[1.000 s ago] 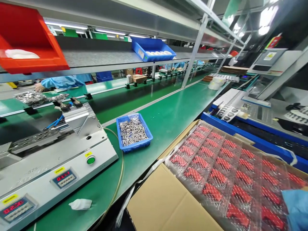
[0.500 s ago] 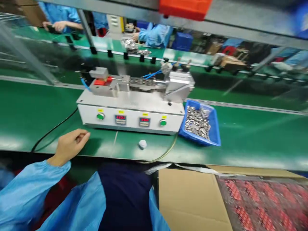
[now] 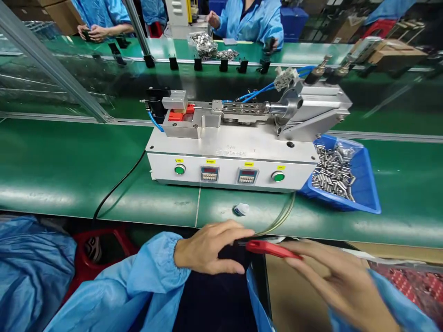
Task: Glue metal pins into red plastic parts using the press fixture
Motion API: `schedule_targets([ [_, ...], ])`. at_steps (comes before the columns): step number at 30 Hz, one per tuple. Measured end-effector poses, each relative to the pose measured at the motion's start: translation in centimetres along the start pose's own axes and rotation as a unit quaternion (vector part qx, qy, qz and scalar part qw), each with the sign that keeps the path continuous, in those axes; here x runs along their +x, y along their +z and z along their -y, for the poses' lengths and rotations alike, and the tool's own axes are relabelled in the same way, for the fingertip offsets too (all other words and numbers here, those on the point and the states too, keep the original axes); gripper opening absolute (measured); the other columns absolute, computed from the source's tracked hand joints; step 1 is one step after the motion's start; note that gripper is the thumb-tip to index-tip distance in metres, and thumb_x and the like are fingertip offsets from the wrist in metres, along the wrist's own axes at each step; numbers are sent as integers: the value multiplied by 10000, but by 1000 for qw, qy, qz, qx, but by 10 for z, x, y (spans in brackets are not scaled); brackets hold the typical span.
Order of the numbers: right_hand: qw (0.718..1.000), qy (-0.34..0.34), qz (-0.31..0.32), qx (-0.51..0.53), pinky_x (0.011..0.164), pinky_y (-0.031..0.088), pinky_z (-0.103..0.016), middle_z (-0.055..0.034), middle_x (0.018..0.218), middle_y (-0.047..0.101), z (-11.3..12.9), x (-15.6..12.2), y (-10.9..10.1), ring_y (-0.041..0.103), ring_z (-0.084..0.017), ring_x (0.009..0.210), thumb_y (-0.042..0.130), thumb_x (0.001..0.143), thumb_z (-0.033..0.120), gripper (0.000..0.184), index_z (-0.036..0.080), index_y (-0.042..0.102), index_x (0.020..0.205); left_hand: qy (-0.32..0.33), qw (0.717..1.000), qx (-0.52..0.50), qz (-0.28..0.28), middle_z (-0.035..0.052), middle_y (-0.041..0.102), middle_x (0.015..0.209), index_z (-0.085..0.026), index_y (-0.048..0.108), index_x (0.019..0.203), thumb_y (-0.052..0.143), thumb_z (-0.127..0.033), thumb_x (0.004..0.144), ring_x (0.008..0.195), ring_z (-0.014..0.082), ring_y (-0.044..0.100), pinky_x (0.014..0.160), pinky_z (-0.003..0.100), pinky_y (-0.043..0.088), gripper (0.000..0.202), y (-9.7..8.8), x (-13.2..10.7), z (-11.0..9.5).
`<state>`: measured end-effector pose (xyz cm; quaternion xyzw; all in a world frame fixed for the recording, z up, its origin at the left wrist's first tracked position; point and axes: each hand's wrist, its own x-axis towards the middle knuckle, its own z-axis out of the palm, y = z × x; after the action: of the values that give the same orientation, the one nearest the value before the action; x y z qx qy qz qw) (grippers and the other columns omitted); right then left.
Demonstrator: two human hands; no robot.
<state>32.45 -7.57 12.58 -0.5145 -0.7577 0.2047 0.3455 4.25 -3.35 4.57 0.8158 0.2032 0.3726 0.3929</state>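
My right hand point(image 3: 332, 272) pinches a slim, rounded red plastic piece point(image 3: 272, 249) between thumb and fingers, above the cardboard box in front of me. Close to the piece's left end is my left hand point(image 3: 214, 246), fingers stretched out and thumb apart, holding nothing. Behind both hands stands a metal bench machine point(image 3: 228, 168) with two green buttons and two small displays. Another red part point(image 3: 182, 114) sits in the fixture at its left end, under a metal block. A small white cap-like object point(image 3: 241, 210) lies on the green bench in front of the machine.
A blue bin point(image 3: 367, 180) of small metal pins stands right of the machine. Bagged red pieces point(image 3: 411, 283) lie in the box point(image 3: 297, 295) at lower right. A black cable point(image 3: 119, 184) crosses the bench at left. Co-workers sit across the line.
My left hand has moved right, its curled fingers straightening. My right hand has come into view with the red piece. The view has shifted, and the machine now appears larger and farther right.
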Motion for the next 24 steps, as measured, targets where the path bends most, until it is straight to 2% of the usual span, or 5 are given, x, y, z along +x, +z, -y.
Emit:
schedule_targets([
  [4,986,-47,130,88,634,638,-280,-17,883,805,17,35,43,765,-192,697,623,1060,325,182,298,787,1133,-40,998,-33,-30,100,720,890,-168,706,1168,590,-393,1055,770,214,672,718,320,553,277,-9,-10,3],
  [8,998,41,-2,43,670,635,-298,-24,823,773,3,35,60,731,-190,670,672,1029,350,126,278,771,998,-190,972,-80,-112,52,667,784,-169,728,979,639,-419,1028,683,173,600,643,288,497,270,-31,-33,20],
  [12,990,115,-82,17,752,646,-361,-65,973,755,-26,32,91,734,-230,839,735,973,394,269,249,715,1199,-334,902,-180,-206,48,727,864,-171,700,1085,696,-503,983,735,171,670,671,265,550,347,-37,-46,39],
  [19,983,145,-63,93,966,617,-472,-113,1152,753,-27,34,138,728,-293,1092,678,986,354,169,238,678,1109,-342,886,-228,-217,64,773,921,-184,683,1083,752,-521,937,769,181,725,698,266,589,374,-34,-43,43],
  [24,980,154,-18,123,650,586,-311,-36,849,733,-8,35,128,696,-204,711,660,991,347,127,236,666,1051,-339,884,-229,-226,67,772,918,-181,677,1098,751,-511,942,737,172,718,665,256,583,372,-35,-46,45],
])
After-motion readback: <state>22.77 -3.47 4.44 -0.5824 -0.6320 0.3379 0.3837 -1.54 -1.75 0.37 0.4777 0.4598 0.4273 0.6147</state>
